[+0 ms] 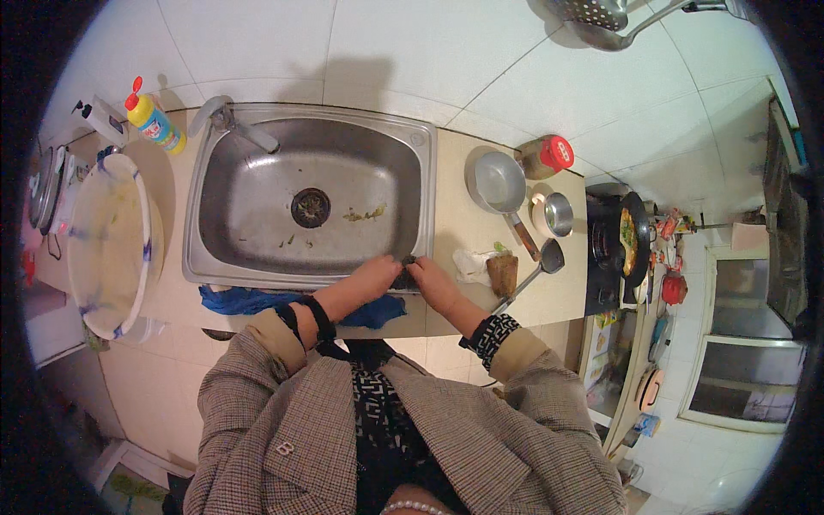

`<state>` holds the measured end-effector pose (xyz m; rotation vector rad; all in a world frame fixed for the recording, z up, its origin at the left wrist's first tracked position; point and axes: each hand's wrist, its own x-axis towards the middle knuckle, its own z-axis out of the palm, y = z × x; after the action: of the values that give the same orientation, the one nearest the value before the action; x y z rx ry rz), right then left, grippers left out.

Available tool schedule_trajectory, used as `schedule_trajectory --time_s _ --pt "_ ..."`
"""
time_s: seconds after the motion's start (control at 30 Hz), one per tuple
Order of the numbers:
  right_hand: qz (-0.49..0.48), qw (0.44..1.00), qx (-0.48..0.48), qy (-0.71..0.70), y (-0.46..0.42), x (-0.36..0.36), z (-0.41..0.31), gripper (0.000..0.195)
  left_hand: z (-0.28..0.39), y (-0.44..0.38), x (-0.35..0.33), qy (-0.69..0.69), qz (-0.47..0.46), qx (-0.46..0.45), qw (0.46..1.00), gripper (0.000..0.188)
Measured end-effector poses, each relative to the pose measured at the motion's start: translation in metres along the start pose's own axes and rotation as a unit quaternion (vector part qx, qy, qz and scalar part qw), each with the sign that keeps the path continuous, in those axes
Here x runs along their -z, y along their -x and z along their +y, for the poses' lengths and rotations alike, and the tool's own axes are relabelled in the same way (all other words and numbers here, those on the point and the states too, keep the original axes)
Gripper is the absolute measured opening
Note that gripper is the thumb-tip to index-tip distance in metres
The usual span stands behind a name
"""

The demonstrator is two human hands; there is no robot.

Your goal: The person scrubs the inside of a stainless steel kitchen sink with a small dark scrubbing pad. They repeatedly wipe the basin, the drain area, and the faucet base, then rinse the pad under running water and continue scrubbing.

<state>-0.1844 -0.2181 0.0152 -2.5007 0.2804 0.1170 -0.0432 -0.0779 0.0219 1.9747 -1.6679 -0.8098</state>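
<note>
Both my hands meet at the front right corner of the stainless steel sink (309, 193). My left hand (367, 281) and my right hand (434, 281) pinch a small dark piece of material (405, 273) between them; what it is cannot be made out. Green and yellowish food scraps (364, 213) lie on the sink floor and in the drain (311, 207). Along the sink's front edge lies a crumpled blue cloth (251, 302). Right of my right hand are a white crumpled tissue (472, 266) and a brownish chunk (503, 273), perhaps a root vegetable.
A faucet (248, 132) reaches over the sink's back left. To the left stand a large basin (109, 244) and a yellow bottle (154, 122). On the right are a saucepan (500, 182), a spatula (552, 256), a red-lidded jar (547, 156), a metal cup (558, 214) and a wok (637, 238) with food.
</note>
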Motion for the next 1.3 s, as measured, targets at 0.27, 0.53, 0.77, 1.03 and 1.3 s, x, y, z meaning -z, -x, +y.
schedule_trajectory --time_s 0.27,0.53,0.77,1.03,1.3 --pt "0.043 0.996 0.033 0.075 -0.024 0.021 0.016 0.018 -0.013 -0.037 -0.016 0.027 0.046 0.003 0.999 0.012" --pt "0.071 0.996 -0.024 0.051 -0.059 0.031 0.018 0.022 -0.048 -0.071 -0.023 0.056 0.025 0.02 0.998 0.015" --pt "0.049 0.995 0.04 0.083 -0.033 0.019 0.025 0.021 -0.029 -0.056 -0.017 0.1 -0.021 0.02 0.995 0.02" --pt "0.05 0.992 0.069 0.088 -0.045 0.022 0.036 0.021 -0.014 -0.038 0.003 0.12 -0.058 0.041 0.99 0.041" --pt "-0.114 0.959 0.081 0.248 -0.095 0.042 0.018 0.017 -0.057 -0.017 -0.011 0.107 -0.131 0.014 0.985 0.028"
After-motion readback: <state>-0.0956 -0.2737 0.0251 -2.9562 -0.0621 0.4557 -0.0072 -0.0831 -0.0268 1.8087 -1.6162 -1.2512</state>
